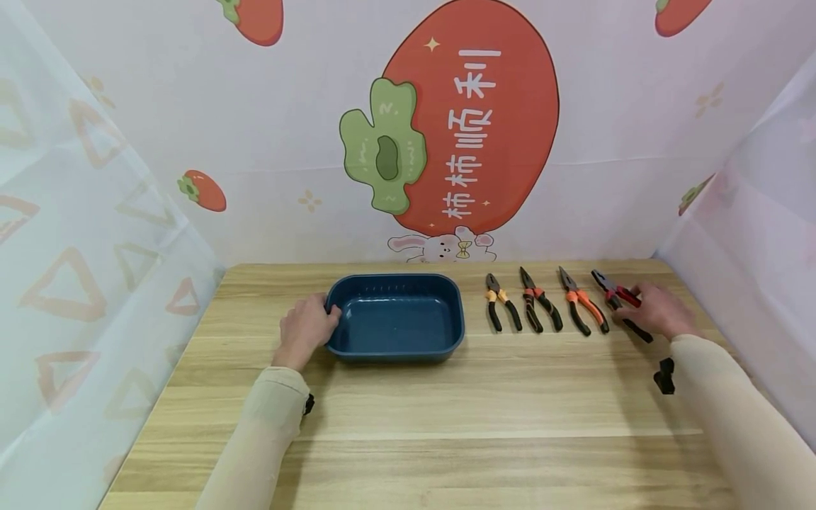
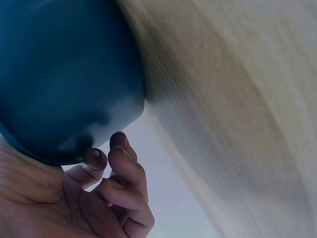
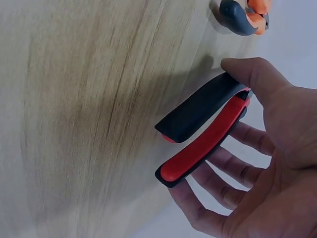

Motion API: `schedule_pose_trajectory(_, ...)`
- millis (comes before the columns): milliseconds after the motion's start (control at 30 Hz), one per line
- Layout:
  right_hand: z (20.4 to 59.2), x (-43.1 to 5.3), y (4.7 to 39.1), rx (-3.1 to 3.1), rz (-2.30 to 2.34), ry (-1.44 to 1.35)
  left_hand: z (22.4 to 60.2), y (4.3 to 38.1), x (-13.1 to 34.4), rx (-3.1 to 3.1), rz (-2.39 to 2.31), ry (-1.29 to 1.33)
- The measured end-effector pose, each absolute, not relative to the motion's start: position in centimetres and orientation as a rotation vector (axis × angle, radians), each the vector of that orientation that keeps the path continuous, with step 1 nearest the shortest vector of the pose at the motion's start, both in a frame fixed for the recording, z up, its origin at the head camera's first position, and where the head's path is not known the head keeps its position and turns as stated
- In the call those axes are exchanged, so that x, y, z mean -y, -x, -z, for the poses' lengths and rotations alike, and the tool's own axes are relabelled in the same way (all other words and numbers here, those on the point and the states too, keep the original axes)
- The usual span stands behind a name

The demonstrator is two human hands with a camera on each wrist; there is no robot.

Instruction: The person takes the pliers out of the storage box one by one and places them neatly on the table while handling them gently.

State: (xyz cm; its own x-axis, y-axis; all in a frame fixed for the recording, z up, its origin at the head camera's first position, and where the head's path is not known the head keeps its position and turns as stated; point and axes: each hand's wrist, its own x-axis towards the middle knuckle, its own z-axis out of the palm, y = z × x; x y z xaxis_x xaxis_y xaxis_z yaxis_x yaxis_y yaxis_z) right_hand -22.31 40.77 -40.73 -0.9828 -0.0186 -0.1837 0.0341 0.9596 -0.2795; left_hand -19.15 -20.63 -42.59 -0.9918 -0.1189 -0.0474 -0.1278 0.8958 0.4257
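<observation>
A dark blue rectangular plastic basin [image 1: 397,354] rests on the wooden table. My left hand [image 1: 306,326] holds its left rim, the thumb over the edge; in the left wrist view, curled fingers [image 2: 130,166] are beneath the rim at the outer wall [image 2: 74,74]. At the far right, my right hand [image 1: 663,310] holds red-and-black pliers [image 1: 610,289] by the handles. The right wrist view shows the thumb on the black side of one handle and fingers against the other handle [image 3: 208,138]. The handles stand apart, and the jaws are hidden there.
Between basin and right hand lie yellow-and-black pliers [image 1: 494,295], red-and-black long-nose pliers [image 1: 530,291] and orange-and-black long-nose pliers [image 1: 571,295], roughly in a row. Printed cloth walls [image 1: 287,212] border the table [image 1: 472,425] at back and sides.
</observation>
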Motion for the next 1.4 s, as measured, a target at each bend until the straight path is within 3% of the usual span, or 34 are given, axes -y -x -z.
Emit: schedule_pose_trajectory(1400,41.4,-40.4,23.0,-2.827,0.461,-0.247,42.1,19.6,20.9,-3.066,-0.647,0.15)
